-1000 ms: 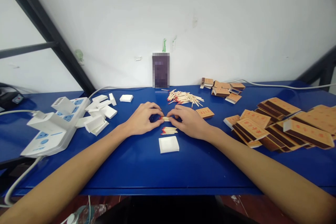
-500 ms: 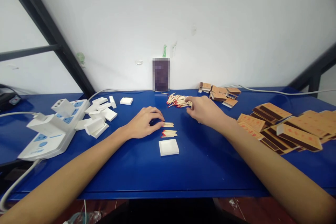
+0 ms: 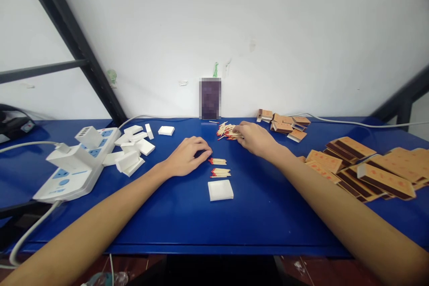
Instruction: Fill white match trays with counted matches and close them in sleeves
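Observation:
My left hand (image 3: pixel 189 155) rests on the table with fingers bent, thumb and fingers apart, and nothing held. Just beyond its fingertips lies a small row of red-tipped matches (image 3: pixel 219 161). A second small bunch of matches (image 3: pixel 220 172) is laid nearer to me, heads to the left. Below that sits a white matchbox tray (image 3: pixel 220 190). At the loose match pile (image 3: pixel 222 129), my right hand (image 3: pixel 254 137) has its fingers closed over matches at the right side; how many they pinch is hidden.
White trays (image 3: pixel 134 143) are heaped at left beside a power strip (image 3: pixel 77 174) with plugged-in adapters. Orange-brown matchbox sleeves (image 3: pixel 378 165) are piled at right, with several more sleeves (image 3: pixel 283 123) near the wall. A blurred dark panel (image 3: pixel 210 98) stands against the wall.
My right hand has moved left onto the match pile. My left fingertips have drawn back slightly from the upper row, whose red heads now show. The whole view has shifted slightly.

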Tool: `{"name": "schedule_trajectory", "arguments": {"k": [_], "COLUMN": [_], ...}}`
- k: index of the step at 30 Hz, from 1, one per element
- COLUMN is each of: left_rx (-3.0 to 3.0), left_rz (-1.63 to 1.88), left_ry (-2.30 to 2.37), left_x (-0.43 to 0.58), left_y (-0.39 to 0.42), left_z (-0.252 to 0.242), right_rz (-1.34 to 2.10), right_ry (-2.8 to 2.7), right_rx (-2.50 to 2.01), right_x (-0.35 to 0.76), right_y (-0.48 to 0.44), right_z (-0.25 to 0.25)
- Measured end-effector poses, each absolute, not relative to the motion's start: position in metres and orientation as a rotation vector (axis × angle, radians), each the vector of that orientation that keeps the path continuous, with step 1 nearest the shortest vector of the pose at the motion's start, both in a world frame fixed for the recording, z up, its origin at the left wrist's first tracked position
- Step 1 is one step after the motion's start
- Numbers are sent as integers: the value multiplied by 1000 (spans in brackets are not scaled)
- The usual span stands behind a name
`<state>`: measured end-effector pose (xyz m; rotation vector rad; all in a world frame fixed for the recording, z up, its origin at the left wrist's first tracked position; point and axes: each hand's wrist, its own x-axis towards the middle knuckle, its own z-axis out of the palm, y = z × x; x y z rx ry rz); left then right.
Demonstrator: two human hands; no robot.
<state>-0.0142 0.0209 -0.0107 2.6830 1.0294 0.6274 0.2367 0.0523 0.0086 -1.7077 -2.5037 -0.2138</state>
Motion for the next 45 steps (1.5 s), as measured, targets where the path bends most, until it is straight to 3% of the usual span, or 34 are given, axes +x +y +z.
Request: {"name": "schedule_trajectory", "arguments": {"k": [15, 21, 30, 36, 42, 45], "left_rx": [2686, 2723, 2722, 2724, 2714, 2719], "left_rz": [598, 494, 318, 378, 392, 403], "left_ry": [1148, 1130, 1237, 1224, 1222, 1215], "left_x": [-16, -15, -13, -13, -13, -14], "left_y": [23, 23, 23, 23, 22, 23], "left_z": [-13, -13, -12, -12, -12, -12], "right_rz": [-165, -300, -236, -48, -42, 128], "right_ry": [-2520, -2487, -2376, -2365, -2423, -2515], "right_rx": [-1459, -1545, -1805, -2185, -2176, -2138], "right_x": [217, 212, 247, 273, 269, 268], "right_y": [31, 35, 30, 26, 18, 9], "right_z": [3, 1, 22, 28, 31, 41]}}
